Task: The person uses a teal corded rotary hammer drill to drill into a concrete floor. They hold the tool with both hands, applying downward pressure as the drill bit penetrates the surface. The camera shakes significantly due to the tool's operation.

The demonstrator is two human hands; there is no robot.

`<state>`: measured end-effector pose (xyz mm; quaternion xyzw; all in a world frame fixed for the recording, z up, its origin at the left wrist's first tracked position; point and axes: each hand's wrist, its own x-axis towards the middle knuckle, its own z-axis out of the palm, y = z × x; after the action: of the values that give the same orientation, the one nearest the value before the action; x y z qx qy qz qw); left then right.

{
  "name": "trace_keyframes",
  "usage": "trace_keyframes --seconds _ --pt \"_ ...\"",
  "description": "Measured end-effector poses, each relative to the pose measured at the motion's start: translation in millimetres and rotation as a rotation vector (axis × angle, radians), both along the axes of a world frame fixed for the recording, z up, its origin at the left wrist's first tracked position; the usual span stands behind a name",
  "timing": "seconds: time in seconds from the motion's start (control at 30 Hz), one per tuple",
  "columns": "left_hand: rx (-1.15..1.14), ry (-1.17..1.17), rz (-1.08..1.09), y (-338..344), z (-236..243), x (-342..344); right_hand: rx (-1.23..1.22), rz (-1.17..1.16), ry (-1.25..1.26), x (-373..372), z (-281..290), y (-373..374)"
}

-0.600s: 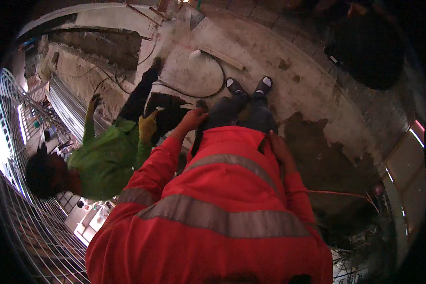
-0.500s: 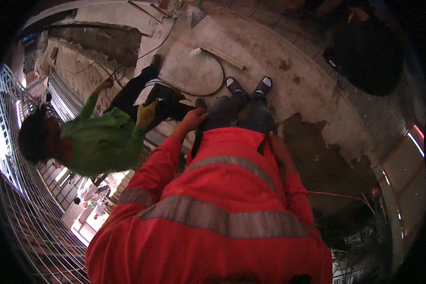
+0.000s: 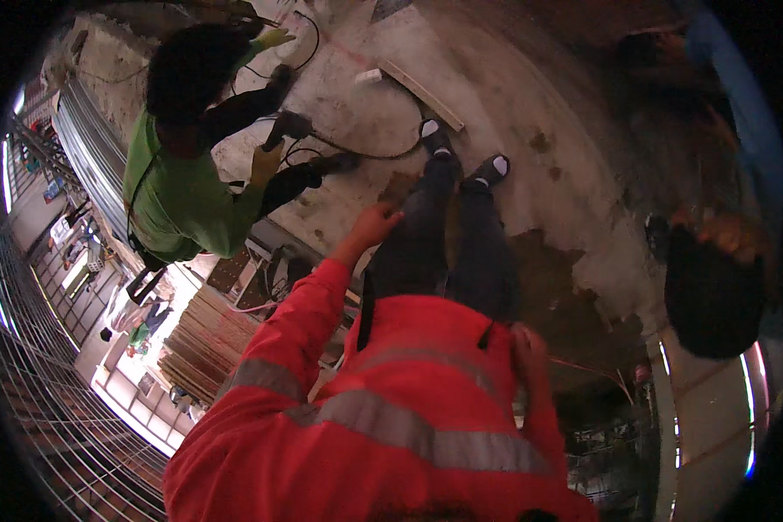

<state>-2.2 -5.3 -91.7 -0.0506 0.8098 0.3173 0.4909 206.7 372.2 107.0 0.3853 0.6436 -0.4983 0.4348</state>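
Observation:
My left hand [image 3: 376, 224] is by my dark trouser leg [image 3: 413, 239], fingers apart and slightly bent, with nothing visible in them. My right hand [image 3: 527, 348] hangs at my right hip beside the red jacket [image 3: 409, 331], blurred, its fingers hard to make out. To my left a co-worker in a green top [image 3: 178, 196] bends over, one yellow-gloved hand [image 3: 265, 161] at a dark corded tool [image 3: 291, 126]; the other glove [image 3: 274, 39] is stretched forward.
A cable [image 3: 365, 155] and wooden plank [image 3: 422, 96] lie on concrete [image 3: 531, 104] ahead of my feet. Metal channels [image 3: 91, 157], stacked boards [image 3: 204, 348] and wire mesh [image 3: 43, 400] are at left, with people farther off. Another person [image 3: 713, 278] is at right, partly dark.
The green-topped co-worker has moved forward and bent lower. My feet have shifted, one now farther forward. The view has turned, and the dark figure at right appears lower.

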Motion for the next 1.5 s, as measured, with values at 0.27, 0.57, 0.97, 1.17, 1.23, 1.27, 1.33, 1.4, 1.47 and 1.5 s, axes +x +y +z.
trace_keyframes --seconds 0.27,0.57,0.97,1.17,1.23,1.27,1.33,1.4,1.47,1.5 --pt "-0.049 -0.046 0.052 -17.0 -91.3 -71.0 0.273 -0.321 -0.067 -132.9 -61.4 -0.1" --pt "-0.094 0.044 0.182 22.8 -112.4 -120.3 0.085 0.027 0.234 -258.9 -243.0 -45.7" --pt "0.019 -0.133 0.442 119.5 -118.0 -135.4 0.056 0.407 0.118 -285.5 -281.1 -9.2" --pt "-0.139 -0.234 0.218 133.4 -133.3 -99.0 0.159 0.486 0.291 -287.4 -295.2 0.7" --pt "-0.246 -0.285 0.037 134.3 -134.9 -70.3 0.222 0.536 0.433 -281.5 -312.2 2.9" --pt "-0.302 -0.308 -0.055 133.2 -134.2 -52.6 0.254 0.566 0.479 -282.1 -319.1 4.0" --pt "-0.276 -0.258 -0.122 129.3 -131.7 -20.5 0.303 0.583 0.499 -276.6 -336.2 9.1" --pt "-0.268 -0.198 -0.155 129.5 -133.1 -4.1 0.341 0.55 0.442 -263.2 -354.6 11.8" --pt "-0.295 -0.123 -0.144 128.6 -130.9 -11.1 0.33 0.506 0.376 -259.1 -361.9 5.6" --pt "-0.302 -0.137 -0.128 126.5 -135.2 -13.6 0.324 0.484 0.346 -257.0 -365.5 3.5"
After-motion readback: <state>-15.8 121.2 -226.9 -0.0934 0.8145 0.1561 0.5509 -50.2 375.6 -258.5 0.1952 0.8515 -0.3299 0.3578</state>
